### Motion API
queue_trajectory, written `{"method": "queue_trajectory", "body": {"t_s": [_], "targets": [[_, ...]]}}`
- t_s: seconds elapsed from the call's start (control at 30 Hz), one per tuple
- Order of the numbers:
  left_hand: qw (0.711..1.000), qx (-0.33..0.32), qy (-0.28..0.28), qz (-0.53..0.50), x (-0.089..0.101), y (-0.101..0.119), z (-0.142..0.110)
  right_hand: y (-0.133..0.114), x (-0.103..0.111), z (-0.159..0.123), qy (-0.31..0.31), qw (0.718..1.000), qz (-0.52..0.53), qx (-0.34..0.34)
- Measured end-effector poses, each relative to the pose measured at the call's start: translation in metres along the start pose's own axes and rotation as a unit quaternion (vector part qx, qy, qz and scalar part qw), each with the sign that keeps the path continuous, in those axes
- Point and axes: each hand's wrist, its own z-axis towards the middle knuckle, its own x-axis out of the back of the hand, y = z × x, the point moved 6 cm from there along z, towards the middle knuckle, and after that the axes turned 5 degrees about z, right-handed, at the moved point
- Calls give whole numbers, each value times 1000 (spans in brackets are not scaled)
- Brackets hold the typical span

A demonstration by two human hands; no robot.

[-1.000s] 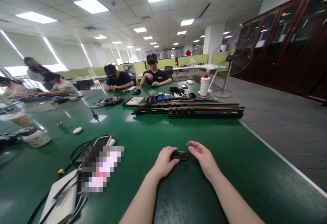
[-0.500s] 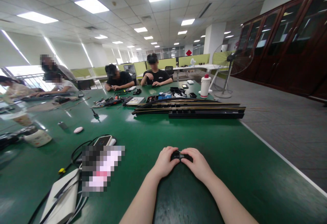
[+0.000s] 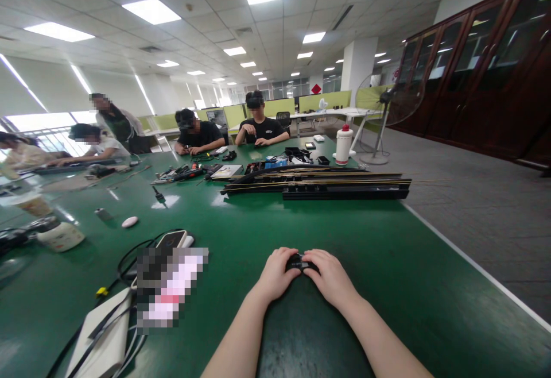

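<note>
"Head view: where is the small black part (image 3: 297, 262)?"

"Between left hand (image 3: 275, 273) and right hand (image 3: 334, 277), at the near side of the green table (image 3: 387, 286); fingers and thumbs clamp its left and right ends."

"Stage?"

"Apparently mid-handling; what is done or left cannot be told."

"Appearance?"

"Dark, compact, faintly glinting, largely covered."

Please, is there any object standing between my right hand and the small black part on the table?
Nothing visible stands between them: the right hand touches the black part, with the left hand at its other end. The black bars lie farther off.
</note>
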Motion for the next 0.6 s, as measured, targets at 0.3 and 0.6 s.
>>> {"method": "queue_trajectory", "body": {"t_s": [0.3,0.6], "targets": [[1000,-1,3,-5,-1,-1,0,-3,1,0,-5,1000,-24,-7],[1000,-3,3,-1,-1,0,0,0,1,1,0,1000,2,-25]]}}
